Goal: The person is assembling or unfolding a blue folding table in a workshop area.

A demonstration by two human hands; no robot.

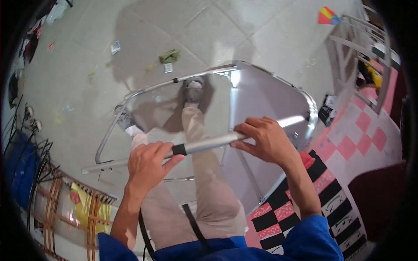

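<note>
A silver metal tube with a black band runs across in front of my legs. My left hand is closed round it, just left of the band. My right hand grips the same tube farther right, with the fingers over the top and the thumb below. The tube belongs to, or lies against, a bent tubular frame; I cannot tell how they join. On the right side of the frame is a flat grey panel with a rounded metal edge. My feet stand inside the frame's left part.
A light-coloured tubular frame stands at the upper right. Pink, black and white checkered cloth lies at the right. Lower left is a wooden rack with yellow cloth. A crumpled green piece and small litter dot the tiled floor.
</note>
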